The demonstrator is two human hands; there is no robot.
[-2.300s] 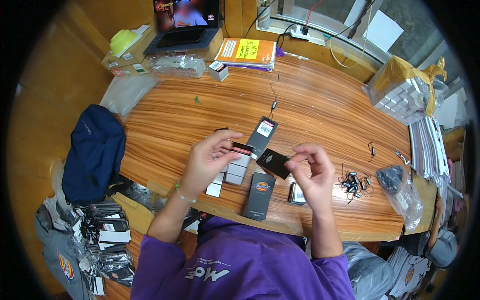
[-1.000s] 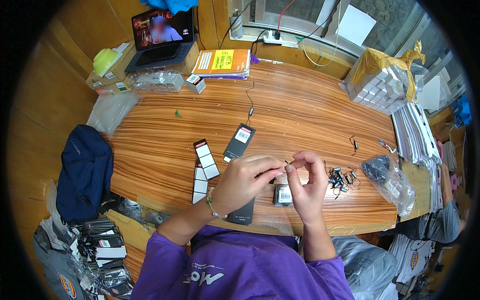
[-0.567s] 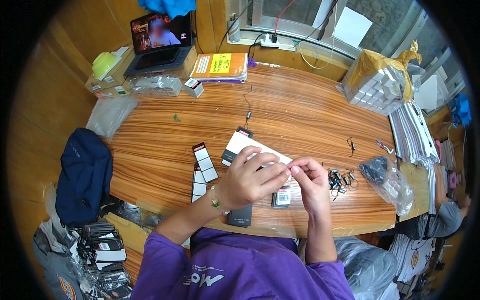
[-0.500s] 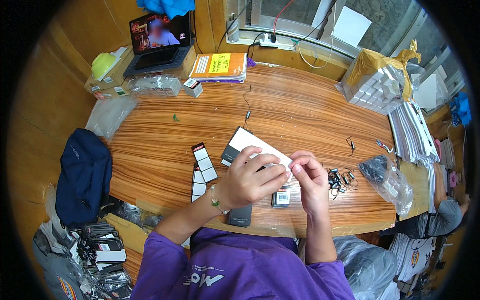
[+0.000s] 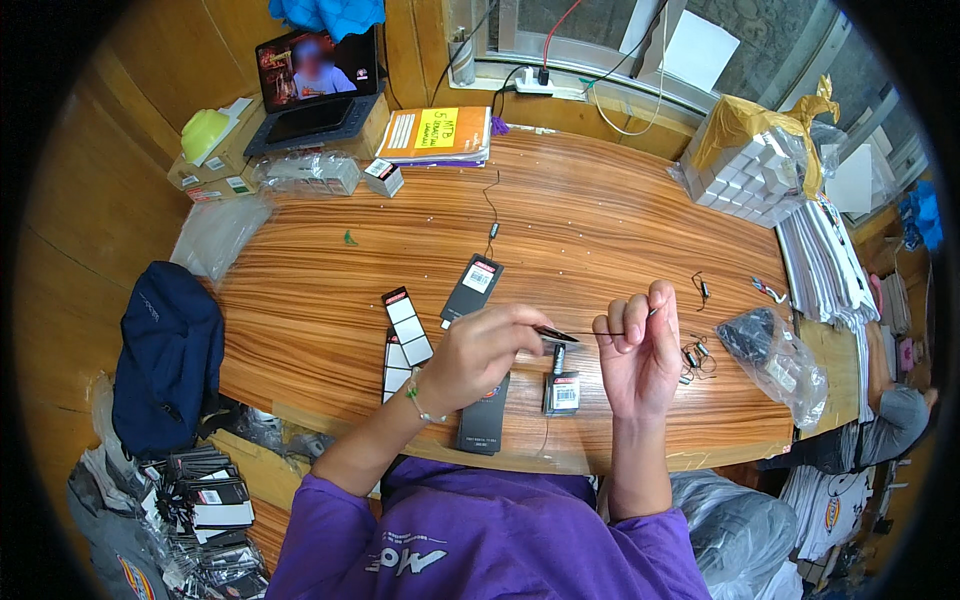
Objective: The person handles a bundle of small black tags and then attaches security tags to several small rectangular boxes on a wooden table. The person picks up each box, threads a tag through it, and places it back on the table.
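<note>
My left hand pinches a dark hang tag, seen almost edge-on. A thin black cord runs taut from it to my right hand, whose fingertips are closed on the cord's end. Below them lies a small stack of dark tags with a white barcode label on top. Another dark tag with a white label lies beyond my left hand, and a dark tag sits nearer me, partly under that wrist. Strips of white label stickers lie left of my left hand.
Loose black cords lie right of my right hand, near a clear bag of black cords. Small snips are beyond. A box of white packets, paper stacks, a laptop and notebooks line the table's edges.
The white-faced tag in my hands has turned edge-on. My right hand has moved right and slightly up, drawing the cord taut. The labelled tag beyond my left hand is now uncovered.
</note>
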